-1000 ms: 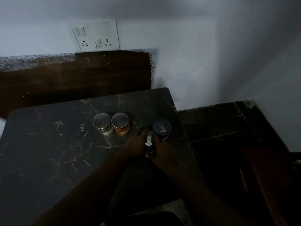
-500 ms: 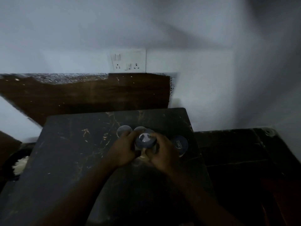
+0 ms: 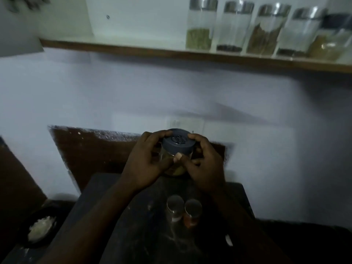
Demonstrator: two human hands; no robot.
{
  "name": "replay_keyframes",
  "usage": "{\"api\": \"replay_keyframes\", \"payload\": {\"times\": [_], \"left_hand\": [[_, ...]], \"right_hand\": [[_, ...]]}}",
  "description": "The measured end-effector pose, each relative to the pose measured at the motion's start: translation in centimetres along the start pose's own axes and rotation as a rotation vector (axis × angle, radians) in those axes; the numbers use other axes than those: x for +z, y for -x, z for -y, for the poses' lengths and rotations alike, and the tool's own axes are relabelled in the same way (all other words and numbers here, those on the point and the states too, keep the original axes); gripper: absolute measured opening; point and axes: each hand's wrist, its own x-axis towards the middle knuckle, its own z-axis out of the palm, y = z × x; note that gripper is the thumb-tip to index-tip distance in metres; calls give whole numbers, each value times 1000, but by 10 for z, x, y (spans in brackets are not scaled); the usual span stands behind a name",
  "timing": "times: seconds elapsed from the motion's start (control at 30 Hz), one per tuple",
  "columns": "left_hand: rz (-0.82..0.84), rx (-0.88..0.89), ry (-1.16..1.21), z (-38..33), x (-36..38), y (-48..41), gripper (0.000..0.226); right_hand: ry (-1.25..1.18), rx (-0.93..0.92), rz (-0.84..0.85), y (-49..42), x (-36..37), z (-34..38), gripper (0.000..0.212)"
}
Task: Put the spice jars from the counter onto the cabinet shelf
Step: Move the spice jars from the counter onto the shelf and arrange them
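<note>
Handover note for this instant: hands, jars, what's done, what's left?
Left hand: grips the grey-lidded jar from its left side.
Right hand: grips the same jar from its right side.
The jar is held in the air above the counter, below the shelf.
On the counter, side by side: white-filled jar and orange-filled jar.
Tall glass jars stand on the shelf's right part.
Done: one jar lifted.
Left: set it on the shelf, then move the two small jars.
</note>
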Motion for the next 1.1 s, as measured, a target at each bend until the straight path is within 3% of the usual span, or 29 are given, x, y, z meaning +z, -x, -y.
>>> {"api": "replay_keyframes", "payload": {"times": [0.2, 0.37, 0.53, 0.8, 1.1], "left_hand": [[-234, 200, -10, -48, -75, -79, 60], [-338, 324, -16, -92, -115, -153, 62], [-364, 251, 3, -106, -126, -225, 63], [-338, 87, -176, -68, -112, -284, 65], [-318, -24, -244, -46, -100, -301, 95]], "right_hand": [[7, -208, -80, -94, 1, 97, 56], [15, -338, -169, -166, -13, 167, 54], [81, -255, -154, -239, -19, 199, 54], [359, -210, -29, -302, -7, 180, 43], [530, -265, -111, -305, 8, 166, 74]]}}
